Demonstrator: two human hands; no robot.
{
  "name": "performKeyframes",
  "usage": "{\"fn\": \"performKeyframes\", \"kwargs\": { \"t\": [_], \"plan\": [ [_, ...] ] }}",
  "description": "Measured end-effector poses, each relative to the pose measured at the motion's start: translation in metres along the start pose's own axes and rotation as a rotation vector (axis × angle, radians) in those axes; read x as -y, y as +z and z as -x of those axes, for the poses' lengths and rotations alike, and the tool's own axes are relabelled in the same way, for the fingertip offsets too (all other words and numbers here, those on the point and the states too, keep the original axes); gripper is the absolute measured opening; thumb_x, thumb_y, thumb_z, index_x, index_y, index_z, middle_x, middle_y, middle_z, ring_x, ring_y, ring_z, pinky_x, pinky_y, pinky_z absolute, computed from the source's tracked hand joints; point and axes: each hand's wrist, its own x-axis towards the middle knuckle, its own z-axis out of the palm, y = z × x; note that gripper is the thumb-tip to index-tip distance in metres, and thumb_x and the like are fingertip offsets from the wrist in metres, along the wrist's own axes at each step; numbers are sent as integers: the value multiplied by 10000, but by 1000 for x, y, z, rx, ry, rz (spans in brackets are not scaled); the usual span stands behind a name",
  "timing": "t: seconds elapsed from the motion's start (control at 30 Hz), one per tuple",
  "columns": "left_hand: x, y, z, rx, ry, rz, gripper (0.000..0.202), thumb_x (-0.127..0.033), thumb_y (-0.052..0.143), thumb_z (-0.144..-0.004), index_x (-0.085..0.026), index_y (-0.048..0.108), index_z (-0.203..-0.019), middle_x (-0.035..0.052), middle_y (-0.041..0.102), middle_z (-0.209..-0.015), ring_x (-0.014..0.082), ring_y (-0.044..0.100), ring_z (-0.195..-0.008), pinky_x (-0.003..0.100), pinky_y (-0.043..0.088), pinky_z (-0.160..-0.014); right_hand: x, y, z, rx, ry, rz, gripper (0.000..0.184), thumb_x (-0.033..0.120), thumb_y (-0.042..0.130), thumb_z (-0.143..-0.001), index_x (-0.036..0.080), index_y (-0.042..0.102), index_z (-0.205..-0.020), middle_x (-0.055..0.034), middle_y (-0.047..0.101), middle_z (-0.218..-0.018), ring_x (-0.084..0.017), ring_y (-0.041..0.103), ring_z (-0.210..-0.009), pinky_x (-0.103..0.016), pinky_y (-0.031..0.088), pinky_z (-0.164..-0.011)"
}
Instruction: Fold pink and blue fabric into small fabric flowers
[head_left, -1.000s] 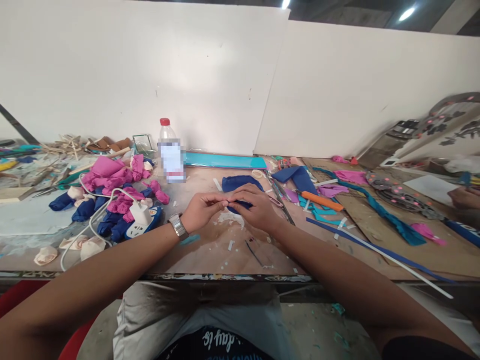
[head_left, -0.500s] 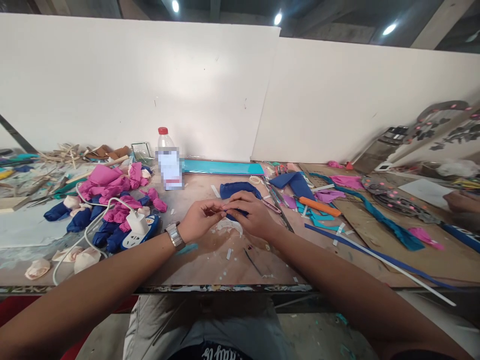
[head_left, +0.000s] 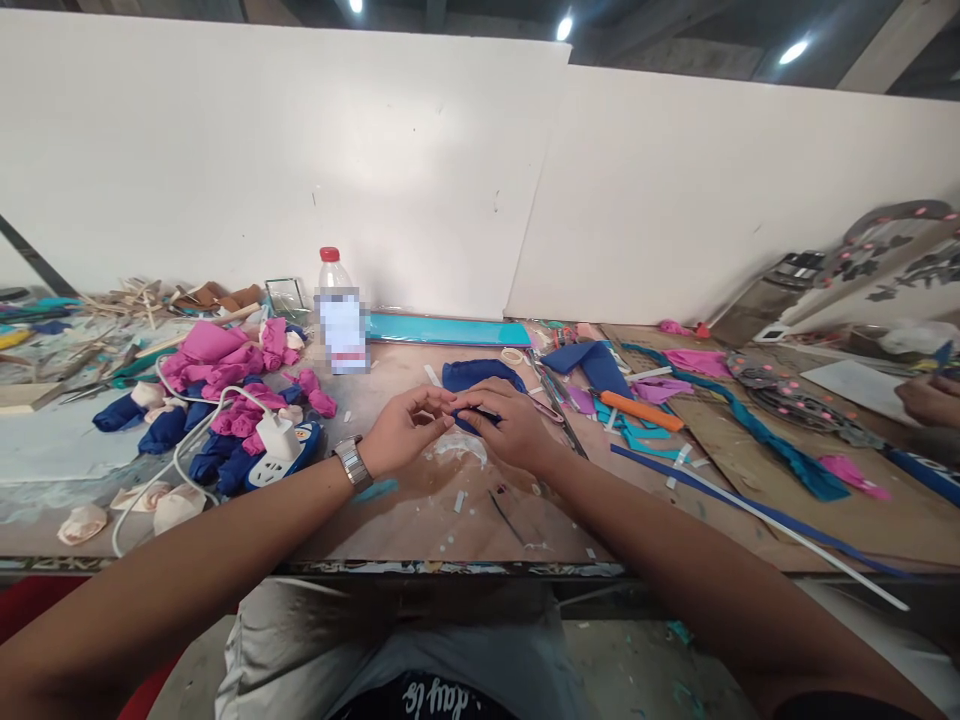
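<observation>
My left hand point(head_left: 403, 430), with a metal watch on its wrist, and my right hand point(head_left: 504, 422) meet fingertip to fingertip over the middle of the worktable point(head_left: 420, 520). Both pinch a small dark blue piece of soft material point(head_left: 474, 413) held between them. Just behind the hands lies a crumpled dark blue piece point(head_left: 480, 374). A whitish glue patch point(head_left: 459, 447) lies on the table under my hands.
A red-capped plastic bottle point(head_left: 339, 312) stands behind. A white plug in a power strip point(head_left: 281, 442) sits among pink and blue rolled pieces point(head_left: 225, 385). At right lie an orange-handled tool point(head_left: 641, 410), teal strips and a long white rod point(head_left: 780, 525). Another person's hand point(head_left: 926, 400) shows far right.
My hands have stayed together on the blue piece, with only small finger shifts. The view has tilted slightly.
</observation>
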Motion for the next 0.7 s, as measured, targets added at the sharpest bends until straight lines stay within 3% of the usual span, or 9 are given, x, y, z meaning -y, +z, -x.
{"fn": "performKeyframes", "kwargs": {
  "t": [0.3, 0.5, 0.7],
  "plan": [
    [-3, 2, 1, 17, 25, -52, 345, -434, 670, -941, -170, 670, -1163, 68, 696, -975, 155, 640, -863, 305, 517, -820, 0, 1, 0, 16, -13, 8, 90, 269, 657, -986, 227, 733, -1007, -63, 771, -1032, -233, 671, -976, -407, 490, -912],
    [-5, 2, 1, -30, 60, -122, 299, -454, 698, -918, -161, 687, -982, 66, 711, -952, 160, 660, -859, 308, 532, -818, -2, 0, -1, 1, -66, 7, 88, 260, 675, -978, 234, 748, -1019, -53, 776, -1005, -227, 672, -954, -400, 494, -886],
    [-3, 0, 1, -21, 60, -172, 302, -459, 694, -920, -160, 730, -945, 68, 750, -915, 172, 677, -838, 311, 529, -798, -3, 0, -1, -26, -95, 14, 55, 276, 731, -944, 241, 762, -974, -34, 788, -941, -209, 663, -879, -385, 492, -842]
  ]
}}
